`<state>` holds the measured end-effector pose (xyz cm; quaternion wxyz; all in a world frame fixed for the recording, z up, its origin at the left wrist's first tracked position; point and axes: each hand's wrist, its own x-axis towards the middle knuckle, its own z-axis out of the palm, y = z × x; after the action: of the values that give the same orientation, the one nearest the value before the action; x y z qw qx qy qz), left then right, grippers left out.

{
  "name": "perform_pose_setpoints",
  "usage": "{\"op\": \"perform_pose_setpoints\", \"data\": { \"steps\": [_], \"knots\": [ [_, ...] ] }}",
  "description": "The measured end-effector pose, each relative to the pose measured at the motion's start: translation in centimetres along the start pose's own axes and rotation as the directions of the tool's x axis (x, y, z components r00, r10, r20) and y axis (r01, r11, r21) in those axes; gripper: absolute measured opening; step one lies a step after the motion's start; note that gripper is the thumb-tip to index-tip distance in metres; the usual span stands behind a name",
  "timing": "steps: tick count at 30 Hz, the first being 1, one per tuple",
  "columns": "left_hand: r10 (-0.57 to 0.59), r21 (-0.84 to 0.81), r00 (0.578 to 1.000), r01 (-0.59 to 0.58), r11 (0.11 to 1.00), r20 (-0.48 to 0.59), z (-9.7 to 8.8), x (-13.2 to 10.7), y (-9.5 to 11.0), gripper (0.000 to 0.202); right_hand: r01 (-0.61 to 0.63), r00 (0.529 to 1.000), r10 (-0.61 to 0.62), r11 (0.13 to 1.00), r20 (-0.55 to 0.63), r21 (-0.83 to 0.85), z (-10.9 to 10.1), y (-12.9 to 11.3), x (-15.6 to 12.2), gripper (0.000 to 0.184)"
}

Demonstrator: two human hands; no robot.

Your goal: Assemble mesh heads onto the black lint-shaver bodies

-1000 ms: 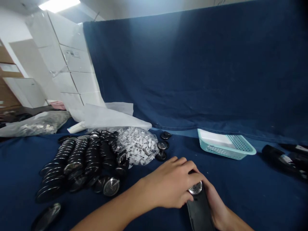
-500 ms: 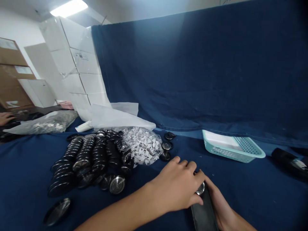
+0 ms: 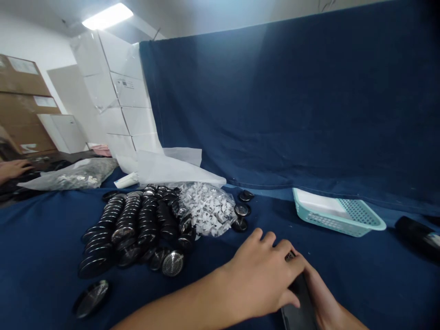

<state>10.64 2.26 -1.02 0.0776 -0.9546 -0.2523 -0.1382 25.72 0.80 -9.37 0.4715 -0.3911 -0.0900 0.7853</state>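
Right grip (image 3: 321, 293) wrapped around the dark casing (image 3: 299, 309)

Low in my view, right of centre, I have the dark casing tilted slightly, with the right grip grasping its right side. My left grip (image 3: 263, 275) lies over the upper end, fingers curled, thumb at the front face; whether it clenches or only presses, I cannot tell. From where I sit I judge the casing light, stiff and smooth, liable to skid if pinched at a corner. I would take it by its long sides, palm behind, and spare the small mesh patch (image 3: 289, 255) any hard squeeze.

Left across the blue-covered tabletop (image 3: 140, 293), I see a loose black disc (image 3: 91, 299), then a perforated metal disc (image 3: 173, 264), then the rows of black discs (image 3: 127, 220). Their glossy rims look slippery to me; I would hold them by the edge. Behind, a clear bag of white pieces (image 3: 211, 208) seems soft and shifting. At right sits an aqua basket (image 3: 338, 225), probably flimsy-walled; beyond hangs a blue curtain (image 3: 275, 105).
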Motion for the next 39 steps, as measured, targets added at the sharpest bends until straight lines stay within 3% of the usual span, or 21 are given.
{"op": "perform_pose_setpoints", "data": {
  "steps": [4, 12, 19, 24, 26, 29, 32, 33, 34, 36, 39],
  "knots": [
    [-0.139, 0.030, 0.990, 0.138, 0.990, 0.007, 1.0, 0.3, 0.5, 0.056, 0.032, 0.999, -0.031, 0.998, 0.024, -0.053, -0.4, 0.2, 0.3, 0.023],
    [-0.029, -0.034, 0.999, 0.030, 0.999, 0.037, 0.8, 0.1, 0.4, 0.051, 0.025, 0.999, -0.026, 0.999, -0.039, -0.034, 0.5, 0.3, -0.2, 0.023],
    [-0.041, -0.093, 0.999, 0.043, 0.995, 0.027, 0.9, 0.2, 0.3, 0.053, 0.027, 0.998, -0.032, 0.995, -0.053, -0.093, -0.9, 0.3, 0.2, 0.028],
    [-0.130, -0.134, 0.991, 0.126, 0.983, -0.024, 0.3, -1.7, 0.3, 0.082, -0.023, 0.996, 0.034, 0.991, 0.085, -0.130, -1.7, 0.2, 0.4, 0.041],
    [-0.164, -0.123, 0.985, 0.157, 0.980, -0.052, -0.5, -3.5, 0.1, 0.082, -0.039, 0.983, 0.063, 0.989, 0.172, -0.141, -2.0, 0.3, 0.7, 0.046],
    [-0.203, -0.042, 0.971, 0.200, 0.979, -0.125, -1.8, -7.3, -0.9, 0.060, -0.028, 0.969, 0.069, 0.985, 0.236, -0.171, -2.6, 0.4, 1.3, 0.053],
    [-0.237, 0.093, 0.937, 0.268, 0.959, -0.256, -2.6, -12.8, -2.8, 0.040, -0.002, 0.967, 0.046, 0.985, 0.249, -0.174, -3.0, 0.6, 1.7, 0.053],
    [-0.289, 0.135, 0.914, 0.337, 0.932, -0.285, -2.8, -15.0, -3.6, 0.033, 0.001, 0.967, 0.044, 0.984, 0.250, -0.177, -3.0, 0.6, 1.8, 0.053],
    [-0.364, 0.168, 0.884, 0.423, 0.891, -0.293, -2.9, -17.3, -4.4, 0.028, 0.003, 0.967, 0.043, 0.984, 0.252, -0.179, -3.1, 0.6, 1.8, 0.052],
    [-0.563, 0.210, 0.800, 0.598, 0.773, -0.205, -2.9, -22.2, -5.7, 0.029, 0.006, 0.965, 0.042, 0.983, 0.260, -0.183, -3.0, 0.7, 1.8, 0.053],
    [-0.777, 0.224, 0.627, 0.765, 0.603, -0.049, -2.5, -28.3, -6.8, 0.040, 0.008, 0.963, 0.042, 0.983, 0.267, -0.184, -2.9, 0.6, 1.8, 0.053]
  ]
}}
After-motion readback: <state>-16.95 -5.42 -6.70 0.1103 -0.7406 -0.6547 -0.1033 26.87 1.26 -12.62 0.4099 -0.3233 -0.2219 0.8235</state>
